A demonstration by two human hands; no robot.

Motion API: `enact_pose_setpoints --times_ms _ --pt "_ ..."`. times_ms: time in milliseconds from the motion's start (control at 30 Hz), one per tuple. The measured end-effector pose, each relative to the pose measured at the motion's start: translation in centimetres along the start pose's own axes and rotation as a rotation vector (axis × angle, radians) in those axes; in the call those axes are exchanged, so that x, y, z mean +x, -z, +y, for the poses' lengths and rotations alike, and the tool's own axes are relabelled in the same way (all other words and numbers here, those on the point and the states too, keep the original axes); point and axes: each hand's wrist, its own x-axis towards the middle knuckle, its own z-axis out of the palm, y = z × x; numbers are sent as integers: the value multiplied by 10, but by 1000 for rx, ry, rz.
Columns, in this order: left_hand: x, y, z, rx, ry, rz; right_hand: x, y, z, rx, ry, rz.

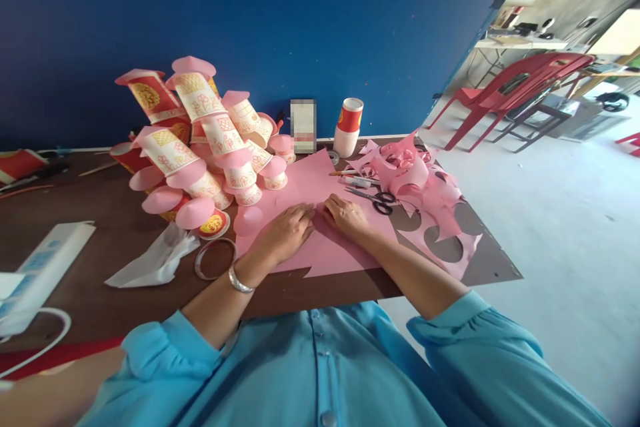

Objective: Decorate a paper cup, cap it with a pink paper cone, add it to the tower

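Large pink paper sheets (345, 257) lie on the brown table. My left hand (293, 230), with a silver bangle on its wrist, is over the middle of the sheets with its fingers curled. Facing it, my right hand (346, 215) also has bent fingers, and the fingertips of both nearly meet. They close on pink paper, whose exact edge blends into the sheet below. Black-handled scissors (377, 200) lie just right of my right hand, beside a white marker (357, 181) and a pencil (345, 173). A pink paper disc (249, 220) rests left of my left hand.
Stacked paper cups (215, 133) with pink cone roofs rise at the left. Upright cups (349, 127) stand near the blue wall. Pink paper scraps (420, 187) cover the right side. A tape roll (215, 259), plastic wrap (155, 257) and power strip (45, 273) lie left.
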Motion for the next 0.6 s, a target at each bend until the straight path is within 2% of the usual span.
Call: enact_pose_setpoints --times_ms 267,433,600 --pt "0 5 1 21 -5 -8 -2 -2 11 46 11 82" --pt "1 15 7 17 16 -13 -3 1 18 42 -23 150" --pt "1 23 11 123 80 62 -3 5 29 18 -114 218"
